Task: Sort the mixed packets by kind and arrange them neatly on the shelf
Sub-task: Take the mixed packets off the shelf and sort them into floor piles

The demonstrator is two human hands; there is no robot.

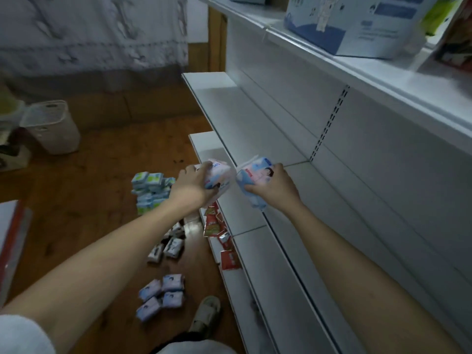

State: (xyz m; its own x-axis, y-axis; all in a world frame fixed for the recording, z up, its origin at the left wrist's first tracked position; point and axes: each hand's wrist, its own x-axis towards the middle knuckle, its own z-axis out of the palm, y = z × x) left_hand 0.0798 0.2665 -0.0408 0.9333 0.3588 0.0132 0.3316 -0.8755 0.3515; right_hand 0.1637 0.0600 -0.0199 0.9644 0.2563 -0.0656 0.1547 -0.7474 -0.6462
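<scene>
My left hand grips a pale blue and pink tissue packet beside the front edge of the white middle shelf. My right hand grips a matching stack of blue packets just over that shelf's front edge. The two bundles are close together but apart. On the wooden floor lie more blue packets, green and blue packets in a pile, and dark and white packets. Red sachets lie on the lowest shelf.
A white bin stands on the floor at the left. A blue and white carton sits on the top shelf. My slippered foot is by the shelf base. A red and white box edge is at far left.
</scene>
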